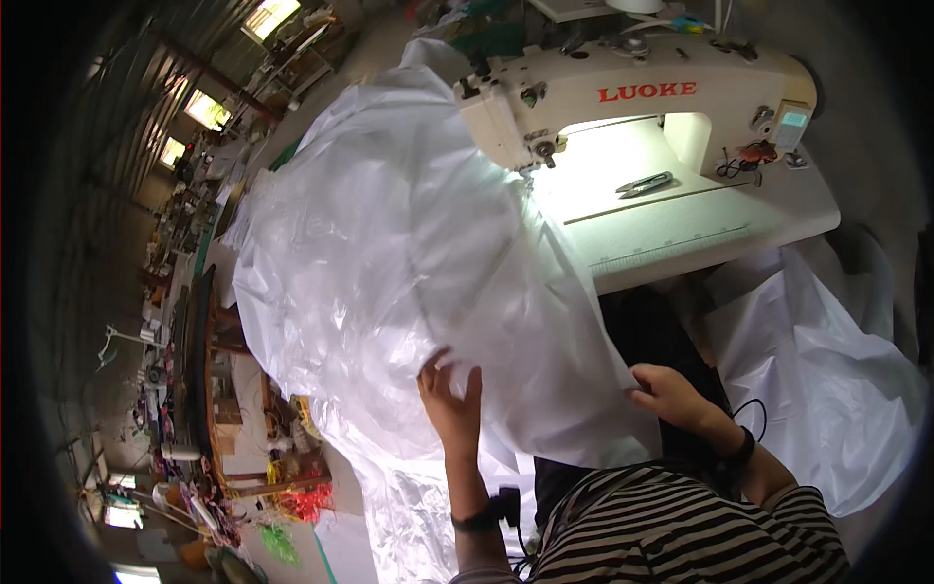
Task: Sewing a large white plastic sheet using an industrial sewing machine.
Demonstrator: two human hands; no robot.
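A large white translucent plastic sheet (389, 234) drapes over the sewing table and down across my lap. My left hand (450, 401) rests against the sheet's middle, its thumb and fingers apart. At the sheet's right edge my right hand (673, 395) is closed, with the border pinched between thumb and fingers. Beyond both hands stands a cream sewing machine (623, 92). The sheet's far right edge runs close to the needle area (525, 175), where the lamp glare hides whether it lies beneath the presser foot.
Thread snips (646, 185) lie on the lit machine bed (671, 238). More white sheeting (817, 380) hangs at the right. On the left are a wooden frame (216, 389), red stringy material (309, 500) and cluttered shelves. Cables run from my wrist bands.
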